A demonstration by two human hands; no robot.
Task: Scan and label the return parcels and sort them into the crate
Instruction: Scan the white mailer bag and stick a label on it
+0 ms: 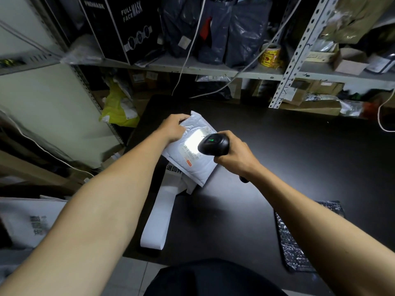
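A: Black plastic, a handheld barcode scanner [213,144], is gripped in the right hand [236,153], its light falling on the printed label of a white padded bubble mailer [192,165].

B: And the left hand [172,129]?

A: It clasps the mailer's far corner, steadying it above the dark counter [288,159]. Under it lie a white strip of label paper [157,221] and another white parcel.

B: How far along?

A: Early, I'd judge. Scanning is under way; labelling and sorting remain. A dark glossy bag [299,238] waits at the right, and I can't make out any crate.
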